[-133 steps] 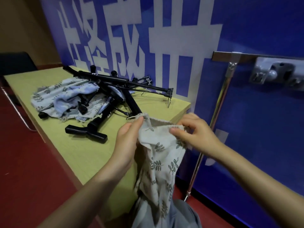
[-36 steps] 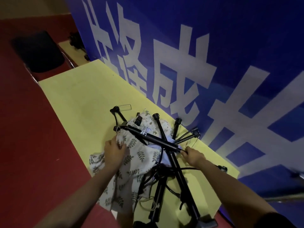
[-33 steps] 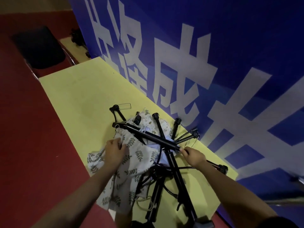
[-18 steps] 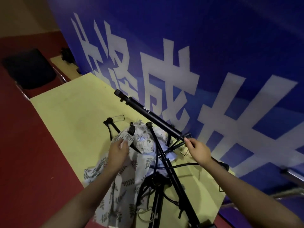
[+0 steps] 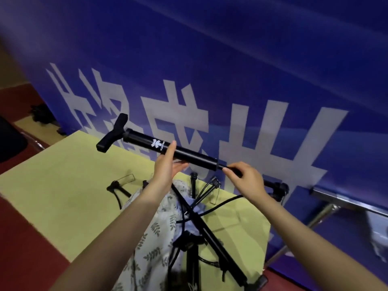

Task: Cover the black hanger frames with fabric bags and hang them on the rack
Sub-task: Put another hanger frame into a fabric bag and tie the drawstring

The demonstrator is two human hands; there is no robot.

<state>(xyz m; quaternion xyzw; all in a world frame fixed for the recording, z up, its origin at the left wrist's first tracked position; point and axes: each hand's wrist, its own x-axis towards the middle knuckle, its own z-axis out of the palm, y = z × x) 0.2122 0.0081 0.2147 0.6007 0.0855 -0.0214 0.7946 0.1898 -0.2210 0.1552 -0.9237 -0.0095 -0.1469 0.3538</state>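
A black tube with a T-handle (image 5: pixel 189 154) is lifted above the yellow table (image 5: pixel 63 185), handle end pointing left. My right hand (image 5: pixel 245 177) grips its thin rod end. My left hand (image 5: pixel 168 164) is under the thick barrel with fingers spread, touching it from below. Beneath my arms lies a leaf-print fabric bag (image 5: pixel 155 234), draped over the table's near edge. Several more black frames (image 5: pixel 199 223) lie crossed on top of the fabric.
A blue banner with white characters (image 5: pixel 231 91) stands right behind the table. A metal rack bar with a slanted pole (image 5: pixel 340 204) is at the right. Red floor lies to the left, and a dark chair (image 5: pixel 10 141) at the far left.
My right hand has raised the black tube off the pile and swung it level. My left hand let go of the fabric bag and came up under the barrel.
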